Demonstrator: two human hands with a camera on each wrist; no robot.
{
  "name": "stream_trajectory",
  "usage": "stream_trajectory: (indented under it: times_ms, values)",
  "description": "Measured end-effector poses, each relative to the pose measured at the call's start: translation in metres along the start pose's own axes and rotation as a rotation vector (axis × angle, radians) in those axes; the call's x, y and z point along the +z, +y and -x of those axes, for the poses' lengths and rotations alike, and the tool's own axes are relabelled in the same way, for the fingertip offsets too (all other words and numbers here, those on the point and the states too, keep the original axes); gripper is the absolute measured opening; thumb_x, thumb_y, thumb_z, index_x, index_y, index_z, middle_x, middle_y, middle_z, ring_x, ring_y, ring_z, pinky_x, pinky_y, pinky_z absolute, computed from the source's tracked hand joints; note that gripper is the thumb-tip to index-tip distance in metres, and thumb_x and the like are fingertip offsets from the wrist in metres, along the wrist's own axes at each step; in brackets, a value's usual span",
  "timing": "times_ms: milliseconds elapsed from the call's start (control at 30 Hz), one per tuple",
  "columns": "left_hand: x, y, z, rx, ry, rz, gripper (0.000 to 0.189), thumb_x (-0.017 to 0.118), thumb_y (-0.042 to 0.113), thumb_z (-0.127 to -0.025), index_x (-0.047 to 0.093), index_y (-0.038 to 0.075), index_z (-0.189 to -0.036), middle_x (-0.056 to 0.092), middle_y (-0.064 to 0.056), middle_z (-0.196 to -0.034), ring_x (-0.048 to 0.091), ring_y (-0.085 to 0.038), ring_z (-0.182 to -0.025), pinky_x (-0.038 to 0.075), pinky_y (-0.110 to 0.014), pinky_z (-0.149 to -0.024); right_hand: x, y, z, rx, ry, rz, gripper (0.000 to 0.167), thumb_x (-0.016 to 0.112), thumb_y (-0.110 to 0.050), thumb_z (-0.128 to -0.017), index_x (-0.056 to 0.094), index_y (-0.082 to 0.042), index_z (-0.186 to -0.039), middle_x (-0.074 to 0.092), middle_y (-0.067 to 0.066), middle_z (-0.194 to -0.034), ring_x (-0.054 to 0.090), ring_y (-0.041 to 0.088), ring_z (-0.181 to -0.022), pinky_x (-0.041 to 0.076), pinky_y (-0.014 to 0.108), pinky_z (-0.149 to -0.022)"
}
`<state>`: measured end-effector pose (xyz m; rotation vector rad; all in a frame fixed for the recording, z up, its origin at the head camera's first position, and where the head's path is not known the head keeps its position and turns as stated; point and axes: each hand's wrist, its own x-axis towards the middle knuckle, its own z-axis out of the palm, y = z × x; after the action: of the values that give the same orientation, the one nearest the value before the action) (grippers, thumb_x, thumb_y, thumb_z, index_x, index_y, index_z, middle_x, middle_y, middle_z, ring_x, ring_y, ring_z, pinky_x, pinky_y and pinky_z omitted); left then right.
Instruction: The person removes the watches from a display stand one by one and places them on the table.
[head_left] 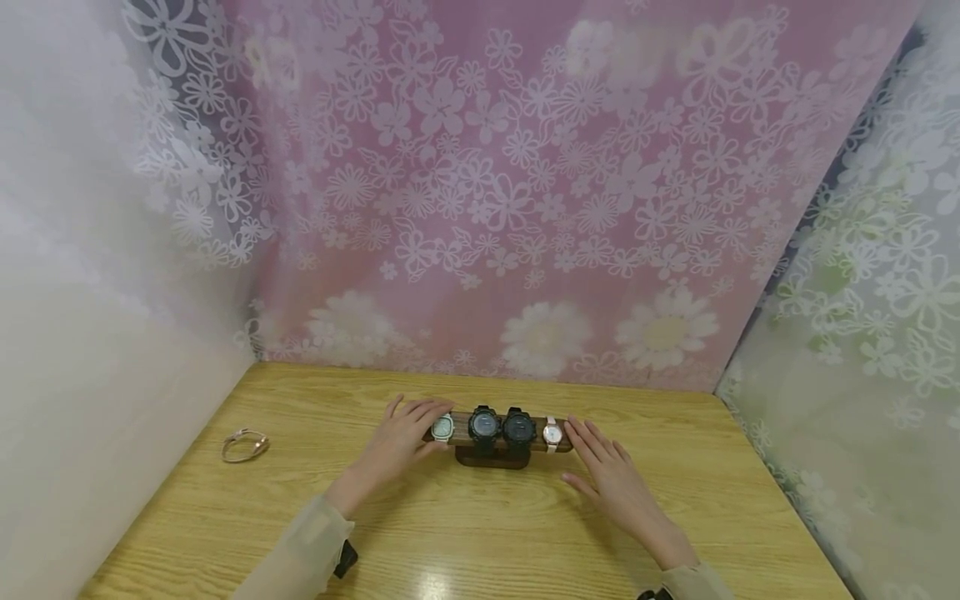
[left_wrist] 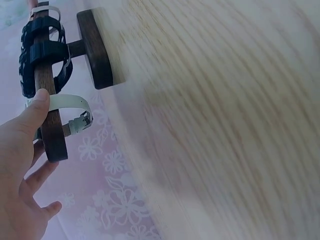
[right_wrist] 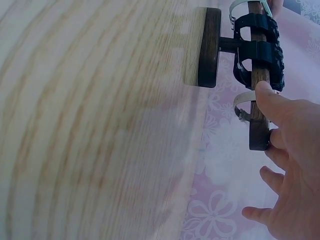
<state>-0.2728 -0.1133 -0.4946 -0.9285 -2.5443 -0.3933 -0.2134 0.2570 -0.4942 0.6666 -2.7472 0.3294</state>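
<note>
A dark wooden T-bar watch stand (head_left: 491, 457) carries several watches: a pale green one (head_left: 443, 427), two chunky black ones (head_left: 484, 423), and a small white-strapped one (head_left: 552, 434). At the bar's left end my left hand (head_left: 397, 437) grips it beside the pale green watch, thumb in front and fingers behind. My right hand (head_left: 615, 483) is at the other end, its fairly straight fingertips right at the bar beside the white-strapped watch. Its thumb stands apart from the fingers in the head view and overlaps the bar (right_wrist: 258, 132) in the right wrist view.
A thin bracelet-like watch (head_left: 245, 446) lies on the left of the wood-grain table (head_left: 465, 533). Behind the table hangs a pink floral curtain (head_left: 480, 208), with pale cloth walls (head_left: 885, 375) at the sides.
</note>
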Motion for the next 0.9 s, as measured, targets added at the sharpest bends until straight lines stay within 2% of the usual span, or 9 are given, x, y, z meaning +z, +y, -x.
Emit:
stream_trajectory:
  times_ms: [333, 633, 900]
  values:
    - [-0.01, -0.011, 0.01, -0.024, -0.002, -0.008, 0.064, 0.076, 0.036, -0.09, 0.055, 0.014, -0.146, 0.061, -0.008, -0.141, 0.056, -0.031, -0.13, 0.03, -0.066, -0.115, 0.002, 0.001, 0.0, -0.008, 0.014, 0.006, 0.081, 0.074, -0.032, -0.093, 0.034, -0.005, -0.158, 0.033, 0.014, -0.163, 0.031, 0.04, -0.148, 0.033, 0.071, -0.11]
    - [-0.014, -0.021, 0.026, -0.053, 0.072, -0.009, 0.062, 0.082, 0.031, -0.084, 0.061, 0.007, -0.138, 0.067, -0.012, -0.13, 0.062, -0.032, -0.12, 0.036, -0.065, -0.112, 0.003, 0.001, 0.0, -0.002, 0.004, 0.002, 0.081, 0.073, -0.033, -0.094, 0.034, -0.005, -0.158, 0.032, 0.014, -0.164, 0.03, 0.039, -0.149, 0.033, 0.07, -0.11]
    - [-0.02, -0.022, 0.036, -0.054, 0.114, -0.059, 0.063, 0.079, 0.033, -0.088, 0.058, 0.008, -0.141, 0.069, -0.011, -0.127, 0.064, -0.031, -0.116, 0.04, -0.062, -0.11, 0.003, 0.001, 0.0, -0.007, 0.011, 0.002, 0.081, 0.074, -0.033, -0.093, 0.035, -0.004, -0.157, 0.034, 0.016, -0.162, 0.032, 0.041, -0.148, 0.033, 0.071, -0.11]
